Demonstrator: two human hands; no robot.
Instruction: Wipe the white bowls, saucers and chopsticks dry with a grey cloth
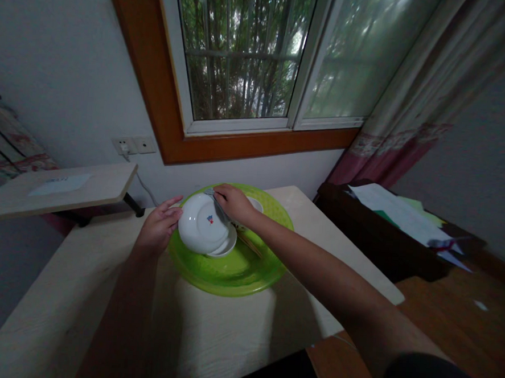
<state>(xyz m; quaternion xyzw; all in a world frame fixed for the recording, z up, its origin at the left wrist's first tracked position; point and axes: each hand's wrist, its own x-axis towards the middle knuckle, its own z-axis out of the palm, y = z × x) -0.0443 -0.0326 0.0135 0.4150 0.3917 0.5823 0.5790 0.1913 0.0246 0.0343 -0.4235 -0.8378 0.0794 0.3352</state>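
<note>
A large green round tray (230, 273) lies on the pale wooden table (209, 334). Tilted up on its edge in the tray is a white plate (201, 226) with a small red and blue mark. My left hand (158, 226) holds the plate's left rim, fingers curled on it. My right hand (232, 202) is closed on a thin metal utensil (212, 193) at the plate's top edge; I cannot make out what kind it is. A second white dish (227, 247) lies under the plate. Wooden chopsticks (251, 246) rest in the tray beside it.
A small side board (59, 188) stands at the left, level with the table. A wall socket (133, 145) with a cable sits under the window (252, 58). At the right a dark box (386, 237) holds papers. A curtain (411, 119) hangs at the right.
</note>
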